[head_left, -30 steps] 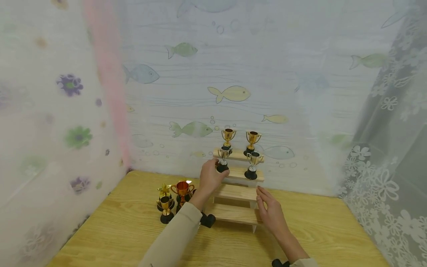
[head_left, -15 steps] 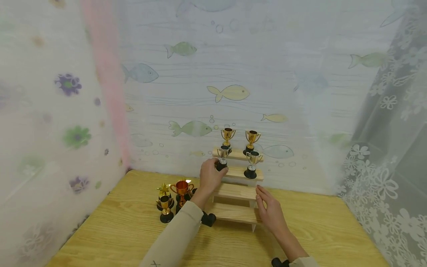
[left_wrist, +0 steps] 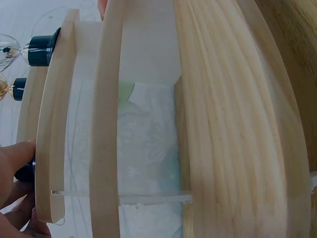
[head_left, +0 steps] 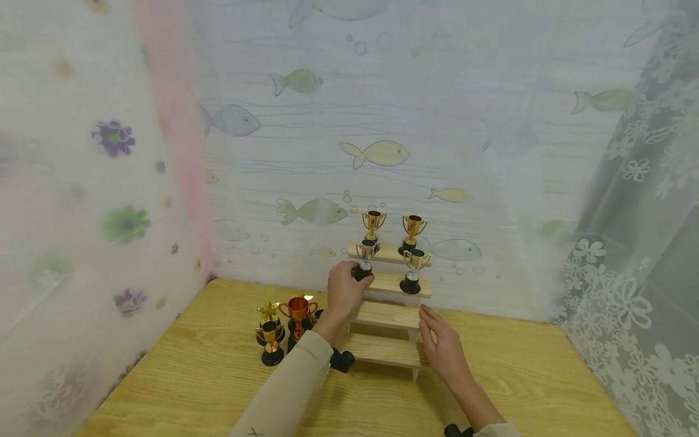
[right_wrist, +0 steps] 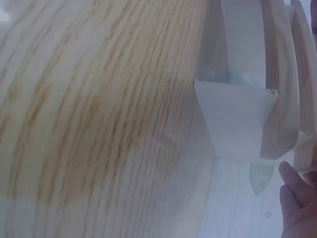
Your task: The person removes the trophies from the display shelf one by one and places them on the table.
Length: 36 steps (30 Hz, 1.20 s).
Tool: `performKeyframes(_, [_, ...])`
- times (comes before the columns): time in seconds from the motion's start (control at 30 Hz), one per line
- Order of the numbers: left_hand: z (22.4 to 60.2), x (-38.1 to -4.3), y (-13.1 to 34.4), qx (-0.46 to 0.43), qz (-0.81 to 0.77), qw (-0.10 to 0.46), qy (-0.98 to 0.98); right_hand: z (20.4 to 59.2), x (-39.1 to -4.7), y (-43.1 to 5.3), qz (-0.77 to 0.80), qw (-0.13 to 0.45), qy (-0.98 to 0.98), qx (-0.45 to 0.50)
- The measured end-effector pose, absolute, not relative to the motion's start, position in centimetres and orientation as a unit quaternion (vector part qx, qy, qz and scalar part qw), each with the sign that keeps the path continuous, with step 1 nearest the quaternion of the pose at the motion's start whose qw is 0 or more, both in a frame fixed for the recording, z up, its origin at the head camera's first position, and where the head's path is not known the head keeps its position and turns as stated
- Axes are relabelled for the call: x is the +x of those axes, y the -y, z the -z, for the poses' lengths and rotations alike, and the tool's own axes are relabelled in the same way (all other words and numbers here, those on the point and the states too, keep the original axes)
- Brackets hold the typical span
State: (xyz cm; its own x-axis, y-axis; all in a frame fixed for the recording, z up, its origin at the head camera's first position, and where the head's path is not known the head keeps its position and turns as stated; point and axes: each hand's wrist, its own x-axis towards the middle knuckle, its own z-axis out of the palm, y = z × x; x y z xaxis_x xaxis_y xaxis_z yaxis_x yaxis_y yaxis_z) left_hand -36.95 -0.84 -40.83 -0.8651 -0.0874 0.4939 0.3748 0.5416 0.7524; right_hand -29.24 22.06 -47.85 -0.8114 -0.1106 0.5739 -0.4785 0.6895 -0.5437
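Left hand [head_left: 345, 290] gripping a silver cup [head_left: 368, 251] on a wooden stand [head_left: 384, 349].
It pinches the cup's black base [head_left: 363, 273] at the left end of the second step [head_left: 388, 283] down. The right hand [head_left: 446, 349], fingers [head_left: 434, 315] extended, is at the stand's right edge. Another silver cup [head_left: 417, 261] stands rightward; two gold cups [head_left: 374, 220] stand above.

I can reach the lower two steps of the wooden stand [head_left: 384, 314] between the forearms [head_left: 297, 373]. One step higher, a gap separates the left silver cup [head_left: 368, 249] from the right silver cup [head_left: 416, 261] and continues between the gold cups [head_left: 414, 226] behind. The curtain [head_left: 455, 221] limits rearward travel. The left hand [head_left: 345, 288] obstructs the stand's left side; the right hand [head_left: 445, 345] its right. I have lateral room over the table [head_left: 524, 358] beyond the right forearm [head_left: 476, 403]; the red cup [head_left: 298, 308] obstructs the left.
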Motion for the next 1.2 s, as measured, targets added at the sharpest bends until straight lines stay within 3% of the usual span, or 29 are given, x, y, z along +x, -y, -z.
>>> performKeyframes(0.4, [39.5, -36.6, 1.4, -0.116, 0.472, 0.194, 0.852, 47.8, -29.3, -22.1, -0.35, 0.265, 0.883, 0.166])
performKeyframes(1.2, [39.2, -36.1, 1.8, -0.126, 0.454, 0.147, 0.87, 47.9, -29.2, -22.0, -0.353, 0.265, 0.881, 0.169])
